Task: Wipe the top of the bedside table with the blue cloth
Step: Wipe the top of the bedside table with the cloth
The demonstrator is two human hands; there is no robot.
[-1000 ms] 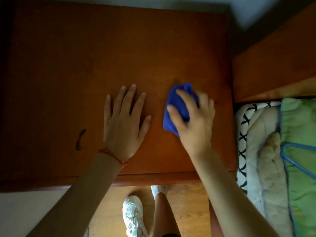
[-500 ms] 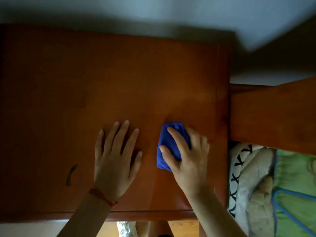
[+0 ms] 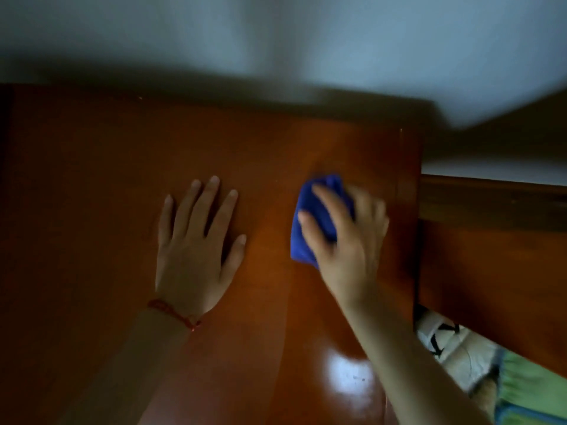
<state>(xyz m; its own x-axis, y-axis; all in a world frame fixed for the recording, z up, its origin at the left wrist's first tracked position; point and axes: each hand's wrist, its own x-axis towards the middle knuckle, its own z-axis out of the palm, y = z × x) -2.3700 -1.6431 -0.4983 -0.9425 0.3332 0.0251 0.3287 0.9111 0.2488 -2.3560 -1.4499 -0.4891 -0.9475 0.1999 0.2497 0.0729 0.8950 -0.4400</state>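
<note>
Now the big brown worktop (image 3: 92,194), which is the top of the bedside table, fills most of the view, and it is smooth and shiny, with a bright patch of light near the front edge. Next to it on the right is a wooden bed frame (image 3: 491,256), and some bedding (image 3: 460,357) peeks out below that. The left hand (image 3: 193,256) lies flat on the wood with its fingers straight and spread, so its grip is let go and it holds nothing; it looks like it is there to lean on. The right hand (image 3: 346,240) is on top of the blue cloth (image 3: 310,222), and its fingers curl over the bunched cloth, so its grip is grasping the cloth and pushing it down on the right part of the worktop, close to the right edge. The right hand looks a bit blurry, so it seems to be in the middle of a wipe. To do this step well, I think the hand should press down softly and evenly and slide the cloth in long, straight lines that touch each other, so no strip is missed. The left side and the back look like they need wiping too, so the flat left hand may have to lift out of the way. Going right up to the edges and corners would help, and a more open cloth would cover more wood each time.
</note>
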